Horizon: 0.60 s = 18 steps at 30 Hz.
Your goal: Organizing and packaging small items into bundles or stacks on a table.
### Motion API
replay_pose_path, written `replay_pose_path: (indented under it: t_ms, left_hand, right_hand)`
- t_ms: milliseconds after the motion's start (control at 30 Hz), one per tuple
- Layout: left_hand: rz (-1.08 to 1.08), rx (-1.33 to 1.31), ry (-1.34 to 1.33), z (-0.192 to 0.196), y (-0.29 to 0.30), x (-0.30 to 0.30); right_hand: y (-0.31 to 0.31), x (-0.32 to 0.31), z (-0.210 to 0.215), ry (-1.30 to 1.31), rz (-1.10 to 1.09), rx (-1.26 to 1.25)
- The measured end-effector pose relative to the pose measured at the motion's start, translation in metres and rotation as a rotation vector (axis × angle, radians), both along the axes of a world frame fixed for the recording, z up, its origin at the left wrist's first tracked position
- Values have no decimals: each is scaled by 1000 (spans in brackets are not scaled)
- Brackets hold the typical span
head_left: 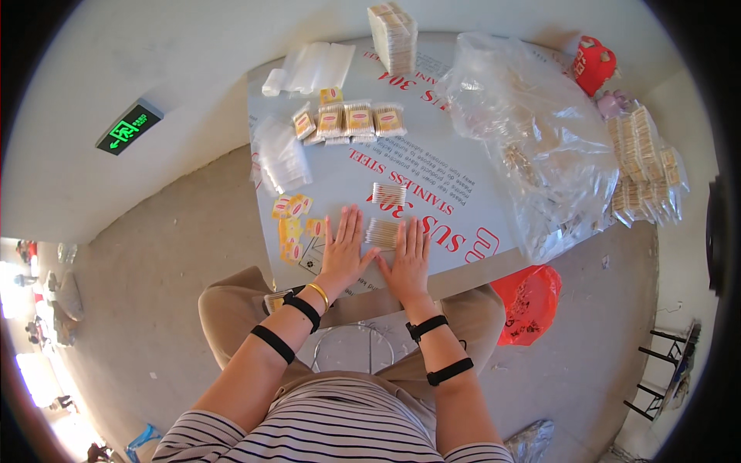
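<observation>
Left hand (344, 248): lies flat on the desk, fingers spread and straight, gripping nothing; its thumb side is just beside a small clear pack of cotton swabs (382, 231).
Right hand (410, 257): also flat and open, fingers extended, touching the near edge of that same pack.
Second swab pack (388, 194): lies a little farther up the desk, apart from both hands.
Desk (455, 166): a pale sheet surface with large red lettering, its corners bending with the lens.
Yellow labels (292, 228): scattered loose left of the left hand.
Finished packs (349, 119): a row with yellow-and-red labels at the far side.
Large clear bag (540, 139): crumpled, full of swabs, on the right.
Floor (154, 309): bare grey concrete, with a red plastic bag (529, 301) beside the desk.
Wall (85, 92): white, carrying a lit green exit sign (129, 127).
</observation>
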State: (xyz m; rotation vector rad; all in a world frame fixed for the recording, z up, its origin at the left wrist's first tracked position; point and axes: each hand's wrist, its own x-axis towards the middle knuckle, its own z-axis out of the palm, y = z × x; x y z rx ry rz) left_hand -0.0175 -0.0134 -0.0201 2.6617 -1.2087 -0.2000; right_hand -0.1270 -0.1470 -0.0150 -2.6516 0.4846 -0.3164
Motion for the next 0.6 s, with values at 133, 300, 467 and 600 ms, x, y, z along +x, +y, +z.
replay_pose_path:
  t_ms: [133,300,467,600]
  left_hand:
    - [-43,-1,19,3,-10,-4]
    - [-27,-21,92,6,-10,-8]
    - [-54,-89,80,21,-19,-1]
    - [-160,9,60,17,-25,1]
  right_hand:
    - [6,11,-16,19,-59,-119]
    - [19,20,-17,53,-133,-152]
    - [19,19,-14,50,-154,-117]
    - [18,20,-12,46,-140,-103]
